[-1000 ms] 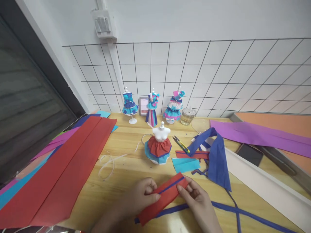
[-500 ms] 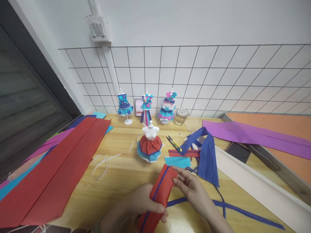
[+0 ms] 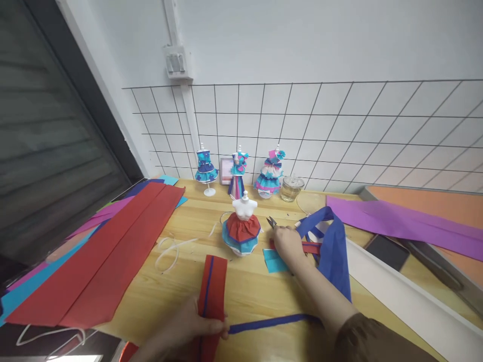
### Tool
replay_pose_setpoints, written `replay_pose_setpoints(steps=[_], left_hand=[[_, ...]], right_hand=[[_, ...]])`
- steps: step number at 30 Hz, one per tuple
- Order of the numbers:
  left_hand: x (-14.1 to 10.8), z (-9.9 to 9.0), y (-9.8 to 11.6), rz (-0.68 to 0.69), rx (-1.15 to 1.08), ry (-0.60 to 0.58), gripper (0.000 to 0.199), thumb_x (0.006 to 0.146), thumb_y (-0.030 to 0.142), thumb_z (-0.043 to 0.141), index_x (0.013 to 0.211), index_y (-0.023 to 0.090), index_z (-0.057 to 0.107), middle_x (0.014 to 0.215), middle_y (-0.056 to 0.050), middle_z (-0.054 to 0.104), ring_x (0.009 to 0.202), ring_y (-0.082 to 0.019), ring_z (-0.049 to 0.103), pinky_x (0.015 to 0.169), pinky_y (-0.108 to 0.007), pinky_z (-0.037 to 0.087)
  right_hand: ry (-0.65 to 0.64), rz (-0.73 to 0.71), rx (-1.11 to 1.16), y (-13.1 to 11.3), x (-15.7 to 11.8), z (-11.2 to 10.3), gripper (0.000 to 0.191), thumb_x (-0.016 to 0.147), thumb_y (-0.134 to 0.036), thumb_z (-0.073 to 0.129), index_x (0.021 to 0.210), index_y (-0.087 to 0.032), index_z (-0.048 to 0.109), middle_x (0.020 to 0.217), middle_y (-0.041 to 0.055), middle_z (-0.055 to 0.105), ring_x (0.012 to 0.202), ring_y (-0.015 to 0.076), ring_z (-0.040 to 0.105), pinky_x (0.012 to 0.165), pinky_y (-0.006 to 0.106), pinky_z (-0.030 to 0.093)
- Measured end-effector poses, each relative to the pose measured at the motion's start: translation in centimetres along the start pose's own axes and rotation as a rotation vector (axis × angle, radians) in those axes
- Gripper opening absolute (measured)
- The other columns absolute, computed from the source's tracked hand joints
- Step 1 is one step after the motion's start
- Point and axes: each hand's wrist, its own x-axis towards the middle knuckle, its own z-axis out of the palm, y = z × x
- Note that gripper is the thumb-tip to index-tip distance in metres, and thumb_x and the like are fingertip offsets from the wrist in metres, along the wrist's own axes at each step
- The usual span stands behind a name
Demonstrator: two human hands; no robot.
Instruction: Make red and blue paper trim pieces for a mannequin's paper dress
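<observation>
1. Since half a second ago, the right hand point(image 3: 289, 246) is off the red strip point(image 3: 216, 281) and out over the thread snips point(image 3: 271, 221); the left hand point(image 3: 209, 324) alone now keeps the strip, which points more directly away from the person.
2. Pale wooden tabletop point(image 3: 181, 294) spreads under everything, its grain smooth and faintly streaked.
3. Long red sheet point(image 3: 113, 251) lies at the left, matte and cloth-like, a straight crease along its length.
4. Folded blue cloth point(image 3: 334, 261) arches into a loop at the right, beyond the right forearm.
5. Red strip, the piece in hand, is flat, matte and narrow, with a thin blue band running lengthwise. It is low in view, nearer the person than the dress form; the left thumb lies across its front, the fingers clamped behind.
6. Miniature dress form point(image 3: 243, 226) stands upright, its glossy white bust above a gathered red tier edged in blue, over a puffed turquoise tier.
7. Thread snips show dark, pointed blades; the right fingers curl over the rest, but whether they grip cannot be told.
</observation>
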Motion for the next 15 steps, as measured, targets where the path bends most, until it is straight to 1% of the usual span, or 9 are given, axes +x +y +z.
replay_pose_setpoints(steps=[2,4,7,8,9,11,12,13,15], left_hand=[[-0.2,-0.7,-0.2,0.03,-0.056,0.035,0.028,0.055,0.033,0.078,0.065,0.011,0.065,0.063,-0.005,0.067,0.061,-0.014,0.058,0.062,-0.024,0.04],[-0.2,-1.3,-0.3,0.054,-0.119,0.097,0.029,0.056,0.035,0.078,0.066,0.011,0.065,0.063,-0.005,0.067,0.061,-0.014,0.058,0.06,-0.024,0.04],[0.1,-1.9,-0.4,0.099,-0.22,0.191,0.028,0.058,0.033,0.078,0.07,0.012,0.064,0.065,-0.005,0.066,0.061,-0.013,0.057,0.06,-0.023,0.041],[0.3,-2.1,-0.3,0.105,-0.253,0.212,0.028,0.059,0.033,0.078,0.07,0.012,0.063,0.066,-0.004,0.066,0.061,-0.013,0.057,0.06,-0.023,0.042],[0.5,-2.2,-0.2,0.102,-0.285,0.231,0.028,0.059,0.032,0.078,0.07,0.012,0.061,0.065,-0.004,0.066,0.06,-0.012,0.057,0.06,-0.023,0.043],[0.8,-2.3,0.2,0.092,-0.34,0.272,0.03,0.057,0.03,0.079,0.073,0.013,0.059,0.064,-0.003,0.065,0.059,-0.012,0.057,0.061,-0.023,0.043],[0.9,-2.3,0.4,0.092,-0.358,0.292,0.033,0.056,0.029,0.08,0.075,0.014,0.058,0.064,-0.002,0.065,0.059,-0.012,0.057,0.061,-0.023,0.043],[1.0,-2.3,0.6,0.089,-0.374,0.303,0.036,0.055,0.028,0.08,0.079,0.014,0.058,0.064,-0.002,0.064,0.059,-0.012,0.057,0.061,-0.023,0.043],[1.2,-2.3,1.0,0.102,-0.386,0.294,0.042,0.056,0.025,0.079,0.09,0.016,0.056,0.066,-0.001,0.065,0.06,-0.012,0.058,0.062,-0.023,0.043]], right_hand=[[-0.009,-0.004,-0.049,-0.3,0.3,0.4,0.034,0.087,-0.032,0.056,0.113,-0.012,0.055,0.113,0.0099,0.058,0.096,0.0194,0.059,0.081,0.039,0.05],[-0.006,-0.001,-0.074,-0.4,0.5,0.7,0.033,0.087,-0.033,0.056,0.112,-0.012,0.055,0.112,0.0096,0.058,0.095,0.019,0.059,0.081,0.039,0.05],[0.023,0.034,-0.075,0.3,0.7,0.3,0.026,0.088,-0.03,0.054,0.106,-0.011,0.058,0.102,0.0077,0.063,0.088,0.017,0.062,0.077,0.036,0.05],[0.043,0.053,-0.066,0.7,0.8,0.0,0.023,0.088,-0.026,0.053,0.104,-0.011,0.06,0.096,0.008,0.065,0.085,0.0171,0.063,0.075,0.034,0.05],[0.067,0.074,-0.052,1.2,0.7,-0.4,0.02,0.088,-0.019,0.051,0.103,-0.01,0.061,0.091,0.0103,0.067,0.083,0.0185,0.065,0.072,0.032,0.05],[0.123,0.117,-0.014,2.3,0.5,-1.5,0.027,0.085,-0.01,0.046,0.106,-0.009,0.062,0.089,0.0153,0.069,0.082,0.0219,0.067,0.068,0.029,0.048],[0.151,0.139,0.01,3.0,0.1,-2.1,0.03,0.084,-0.01,0.043,0.108,-0.009,0.062,0.09,0.0163,0.07,0.082,0.0232,0.067,0.067,0.029,0.047],[0.175,0.156,0.039,3.6,-0.4,-2.7,0.033,0.086,-0.014,0.04,0.111,-0.01,0.061,0.091,0.0167,0.07,0.082,0.0241,0.068,0.066,0.029,0.047],[0.212,0.173,0.1,4.6,-2.0,-3.7,0.039,0.087,-0.022,0.036,0.117,-0.011,0.059,0.093,0.0151,0.071,0.084,0.025,0.067,0.066,0.03,0.048]])
